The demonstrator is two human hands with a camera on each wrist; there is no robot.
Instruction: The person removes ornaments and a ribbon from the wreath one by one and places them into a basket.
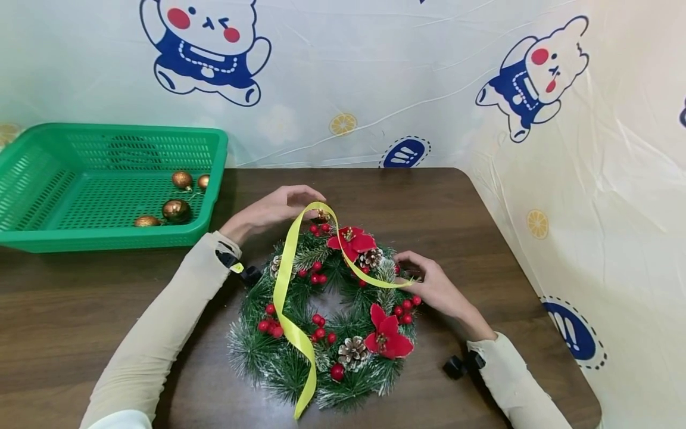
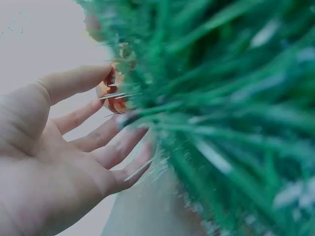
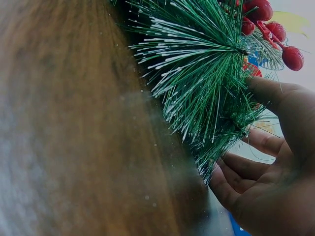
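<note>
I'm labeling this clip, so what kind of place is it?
Probably a makeshift craft or recording station indoors: a dark wooden table, a cartoon-printed plastic sheet hung as backdrop, and a green basket of ornaments beside the wreath.

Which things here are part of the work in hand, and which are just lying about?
In hand: wreath, yellow ribbon, small ornament at the left hand, right hand.
Lying about: green basket, gold baubles in it.
</note>
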